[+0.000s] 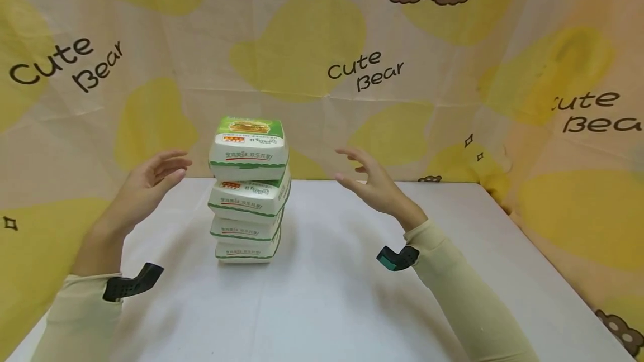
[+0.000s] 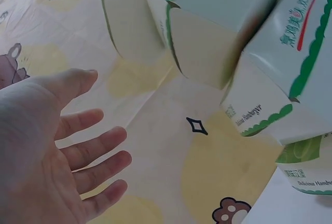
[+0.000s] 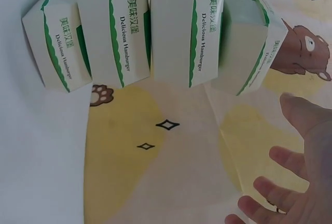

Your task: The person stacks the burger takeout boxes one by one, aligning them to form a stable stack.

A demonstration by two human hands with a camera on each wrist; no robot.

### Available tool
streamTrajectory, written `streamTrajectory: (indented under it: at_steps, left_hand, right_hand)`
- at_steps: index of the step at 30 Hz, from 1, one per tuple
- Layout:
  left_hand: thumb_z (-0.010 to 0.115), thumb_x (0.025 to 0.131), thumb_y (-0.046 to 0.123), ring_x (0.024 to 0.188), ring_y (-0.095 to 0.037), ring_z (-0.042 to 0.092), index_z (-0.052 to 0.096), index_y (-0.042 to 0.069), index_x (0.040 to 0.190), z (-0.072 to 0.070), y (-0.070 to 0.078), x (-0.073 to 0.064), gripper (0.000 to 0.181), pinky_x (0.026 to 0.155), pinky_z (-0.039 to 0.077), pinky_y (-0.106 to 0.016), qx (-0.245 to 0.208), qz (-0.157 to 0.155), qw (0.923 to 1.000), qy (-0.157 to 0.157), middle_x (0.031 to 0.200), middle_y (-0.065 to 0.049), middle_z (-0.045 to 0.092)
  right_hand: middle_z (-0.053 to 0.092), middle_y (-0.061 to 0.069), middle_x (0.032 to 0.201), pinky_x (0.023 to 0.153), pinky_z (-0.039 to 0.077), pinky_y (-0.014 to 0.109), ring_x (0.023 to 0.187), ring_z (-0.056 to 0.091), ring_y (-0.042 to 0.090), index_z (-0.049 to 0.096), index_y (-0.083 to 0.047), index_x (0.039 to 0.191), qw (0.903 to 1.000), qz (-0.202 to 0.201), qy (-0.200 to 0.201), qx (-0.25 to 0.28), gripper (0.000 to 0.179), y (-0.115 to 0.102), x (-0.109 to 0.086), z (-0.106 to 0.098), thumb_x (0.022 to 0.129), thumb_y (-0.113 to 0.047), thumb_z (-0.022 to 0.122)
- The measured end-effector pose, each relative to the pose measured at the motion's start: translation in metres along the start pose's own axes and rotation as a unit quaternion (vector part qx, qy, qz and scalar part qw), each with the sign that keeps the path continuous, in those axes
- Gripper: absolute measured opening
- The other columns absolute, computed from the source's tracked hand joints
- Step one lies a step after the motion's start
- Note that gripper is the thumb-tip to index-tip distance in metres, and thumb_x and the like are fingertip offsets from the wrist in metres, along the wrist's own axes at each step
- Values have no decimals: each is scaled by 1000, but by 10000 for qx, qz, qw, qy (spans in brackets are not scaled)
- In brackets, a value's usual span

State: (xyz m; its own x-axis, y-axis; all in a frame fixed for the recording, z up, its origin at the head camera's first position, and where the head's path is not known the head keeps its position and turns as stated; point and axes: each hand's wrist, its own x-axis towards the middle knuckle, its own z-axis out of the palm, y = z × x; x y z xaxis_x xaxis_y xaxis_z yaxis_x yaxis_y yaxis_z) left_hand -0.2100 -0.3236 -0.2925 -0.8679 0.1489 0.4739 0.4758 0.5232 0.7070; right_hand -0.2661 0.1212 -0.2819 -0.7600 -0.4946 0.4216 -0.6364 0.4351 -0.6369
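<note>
Several white-and-green hamburger boxes stand in one uneven stack on the table. The top box (image 1: 247, 149) shows a burger picture on its green lid and sits slightly askew on the box below (image 1: 244, 201); the bottom box (image 1: 244, 251) rests on the tabletop. Left of the stack, near the top box's height, my left hand (image 1: 148, 186) is raised with fingers loosely bent and nothing in it. My right hand (image 1: 369, 180) hovers to the right, farther from the stack, thumb and fingers spread apart. Both wrist views show a gap between hand and boxes.
The white table (image 1: 322, 295) reaches back to a hanging cloth (image 1: 302, 43) printed with yellow patches, bears and "Cute Bear" lettering. This cloth also runs along the right side. A dark strap device sits on each wrist over pale sleeves (image 1: 458, 284).
</note>
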Motion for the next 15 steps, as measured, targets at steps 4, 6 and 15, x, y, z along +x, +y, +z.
streamTrajectory:
  at_steps: [4,6,15]
  left_hand:
    - [55,104,18,111,14,52,47,5,146,5,-2,1,44,89,40,0,202,-120,9997,-26,118,31,55]
    - [55,105,19,110,15,52,46,4,146,6,-3,1,45,88,40,0,258,-158,9995,-44,118,30,55]
    - [58,103,13,108,14,54,48,-2,142,10,-11,0,44,90,39,0,231,67,9997,-85,118,19,59]
  right_hand:
    - [44,7,155,115,39,55,143,40,32,45,-17,151,9999,73,87,15,56,8,-8,-1,100,-25,65]
    - [44,7,155,115,39,56,143,40,34,45,-17,151,9998,112,166,99,55,13,-13,1,100,-25,65]
    - [43,13,157,115,39,56,143,41,36,45,-10,150,9980,486,398,119,54,39,-32,7,100,-20,64]
